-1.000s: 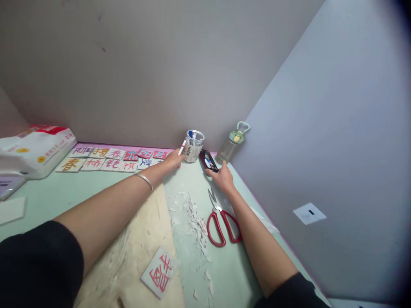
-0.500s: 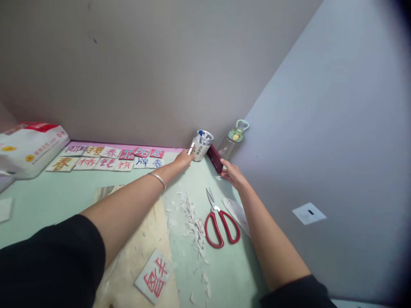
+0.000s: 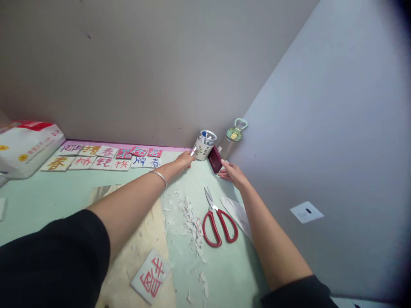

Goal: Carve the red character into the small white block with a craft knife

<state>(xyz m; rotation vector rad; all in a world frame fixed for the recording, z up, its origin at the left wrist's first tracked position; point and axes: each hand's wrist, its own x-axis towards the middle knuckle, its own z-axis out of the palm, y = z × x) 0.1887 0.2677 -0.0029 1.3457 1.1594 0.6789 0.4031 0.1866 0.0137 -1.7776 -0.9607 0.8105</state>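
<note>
My left hand (image 3: 185,159) is closed around a slim white pen (image 3: 193,151) with a red band, right beside a labelled can (image 3: 204,146) that has pens or similar items inside. The can leans slightly to the right. My right hand (image 3: 233,173) grips the near end of a dark red box (image 3: 215,161), its thumb on the top edge. That box stands on edge between the can and a clear bottle (image 3: 227,146) with a green lid. Nearer to me lie red-handled scissors (image 3: 219,222), with the blades pointing away.
Square tiles (image 3: 85,162) with painted characters line the back left, near a white and red package (image 3: 30,147). One tile (image 3: 150,276) lies on a beige sheet (image 3: 128,248). Paper scraps (image 3: 192,220) cover the middle; white paper (image 3: 237,214) lies by the right wall.
The can has shifted a little right and now leans. The dark red box has turned, showing more of its broad face. Both hands keep their holds; the view has shifted slightly.
</note>
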